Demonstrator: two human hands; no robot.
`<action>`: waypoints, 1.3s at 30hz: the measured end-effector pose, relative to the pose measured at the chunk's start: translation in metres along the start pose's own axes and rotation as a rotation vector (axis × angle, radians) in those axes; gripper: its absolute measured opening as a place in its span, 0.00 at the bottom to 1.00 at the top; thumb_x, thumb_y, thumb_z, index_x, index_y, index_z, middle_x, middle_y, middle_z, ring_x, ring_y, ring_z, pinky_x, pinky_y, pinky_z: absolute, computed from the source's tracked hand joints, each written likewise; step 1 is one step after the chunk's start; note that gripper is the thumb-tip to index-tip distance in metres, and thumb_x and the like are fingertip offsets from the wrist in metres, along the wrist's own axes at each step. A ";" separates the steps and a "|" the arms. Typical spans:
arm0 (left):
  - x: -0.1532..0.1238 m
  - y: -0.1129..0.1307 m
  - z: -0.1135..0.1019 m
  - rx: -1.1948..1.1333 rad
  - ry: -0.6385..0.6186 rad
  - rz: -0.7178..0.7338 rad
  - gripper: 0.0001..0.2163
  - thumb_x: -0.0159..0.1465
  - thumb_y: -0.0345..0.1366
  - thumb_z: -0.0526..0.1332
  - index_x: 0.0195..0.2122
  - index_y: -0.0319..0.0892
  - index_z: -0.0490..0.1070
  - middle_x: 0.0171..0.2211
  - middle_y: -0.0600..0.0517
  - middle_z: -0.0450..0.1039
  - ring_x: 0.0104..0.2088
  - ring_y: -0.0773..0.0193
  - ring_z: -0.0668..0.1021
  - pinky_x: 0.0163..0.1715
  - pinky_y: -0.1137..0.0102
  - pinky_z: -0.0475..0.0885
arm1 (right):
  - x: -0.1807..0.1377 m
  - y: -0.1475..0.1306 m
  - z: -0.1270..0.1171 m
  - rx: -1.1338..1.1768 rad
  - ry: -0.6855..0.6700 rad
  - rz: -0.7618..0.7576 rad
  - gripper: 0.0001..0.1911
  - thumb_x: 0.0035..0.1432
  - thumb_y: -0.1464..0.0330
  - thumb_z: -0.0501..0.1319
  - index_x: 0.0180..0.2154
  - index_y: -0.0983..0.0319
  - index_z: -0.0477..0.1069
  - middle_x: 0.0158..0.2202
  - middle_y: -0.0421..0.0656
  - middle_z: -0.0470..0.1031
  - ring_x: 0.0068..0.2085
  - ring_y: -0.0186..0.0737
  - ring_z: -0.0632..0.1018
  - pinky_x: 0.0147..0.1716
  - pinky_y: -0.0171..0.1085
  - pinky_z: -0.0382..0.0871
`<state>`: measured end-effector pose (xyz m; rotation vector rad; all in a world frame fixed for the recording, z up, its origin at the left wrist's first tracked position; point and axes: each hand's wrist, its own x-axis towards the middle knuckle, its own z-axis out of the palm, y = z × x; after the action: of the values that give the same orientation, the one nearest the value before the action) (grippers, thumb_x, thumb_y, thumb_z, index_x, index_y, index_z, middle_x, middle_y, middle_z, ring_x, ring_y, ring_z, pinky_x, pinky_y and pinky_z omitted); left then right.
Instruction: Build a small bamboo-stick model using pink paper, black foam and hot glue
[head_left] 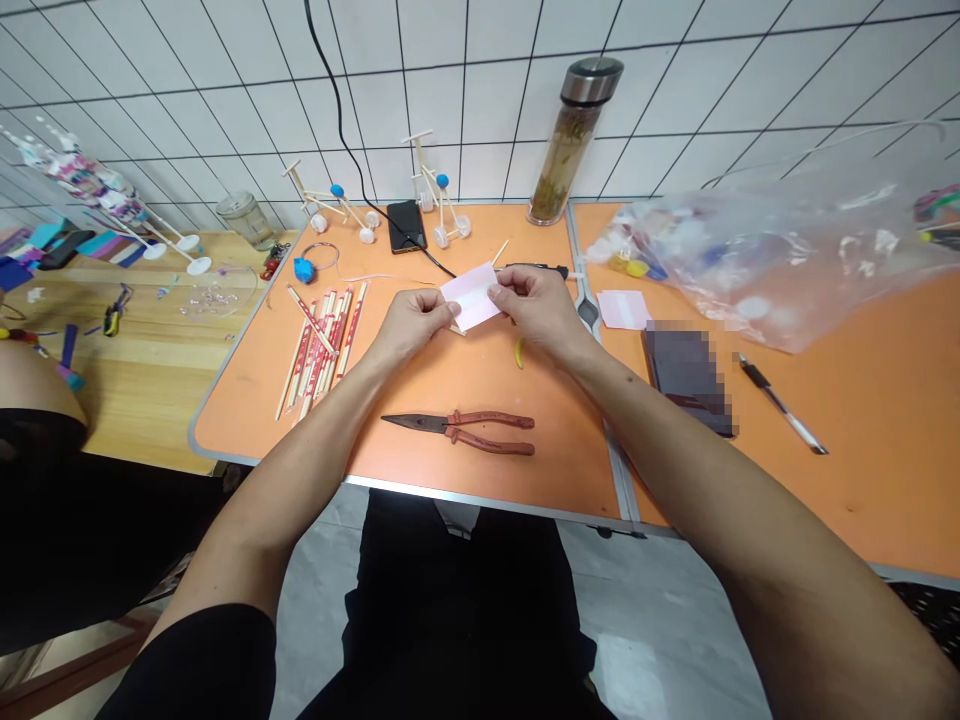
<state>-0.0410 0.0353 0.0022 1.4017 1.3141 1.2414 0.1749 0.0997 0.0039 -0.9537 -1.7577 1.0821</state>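
Observation:
A small pink-and-white slip of paper (472,297) is stretched between my two hands above the orange table (559,470). My left hand (414,318) pinches its lower left corner, thumb on top. At the right edge, my right hand (541,308) grips it between thumb and fingers. A thin wooden stick (500,251) shows partly behind the paper. Below my right hand lies a small yellow curved piece (519,352). Long-nose pliers (457,432) with red handles rest closer to me, apart from both hands.
Wrapped chopsticks (319,350) lie at left. Two stick models with wheels (330,205) stand at the back beside a phone (406,227). A tea bottle (574,140), a plastic bag (780,250), pink papers (624,309), a dark pixelated device (686,378) and a pen (784,405) occupy the right.

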 end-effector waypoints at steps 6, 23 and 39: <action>0.001 0.006 -0.002 -0.075 0.075 -0.018 0.12 0.67 0.39 0.74 0.29 0.40 0.79 0.22 0.54 0.72 0.20 0.70 0.67 0.22 0.71 0.60 | 0.001 -0.004 -0.007 -0.111 0.006 -0.056 0.07 0.63 0.63 0.65 0.34 0.58 0.76 0.30 0.40 0.72 0.34 0.41 0.71 0.36 0.40 0.63; -0.002 0.006 -0.001 0.030 -0.125 0.004 0.21 0.54 0.54 0.80 0.29 0.40 0.79 0.22 0.55 0.70 0.24 0.70 0.66 0.25 0.71 0.58 | -0.009 -0.018 -0.004 -0.232 -0.434 -0.024 0.16 0.61 0.55 0.65 0.32 0.61 0.78 0.28 0.40 0.73 0.31 0.38 0.70 0.31 0.39 0.58; 0.001 -0.002 -0.005 0.120 -0.127 0.029 0.17 0.61 0.50 0.74 0.30 0.41 0.77 0.21 0.57 0.65 0.24 0.69 0.64 0.27 0.69 0.55 | -0.006 -0.008 -0.001 -0.154 -0.217 0.079 0.15 0.56 0.55 0.71 0.34 0.62 0.81 0.28 0.41 0.75 0.30 0.39 0.72 0.30 0.39 0.60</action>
<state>-0.0465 0.0365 0.0015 1.5628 1.3023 1.0894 0.1763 0.0920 0.0105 -1.0379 -2.0184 1.1486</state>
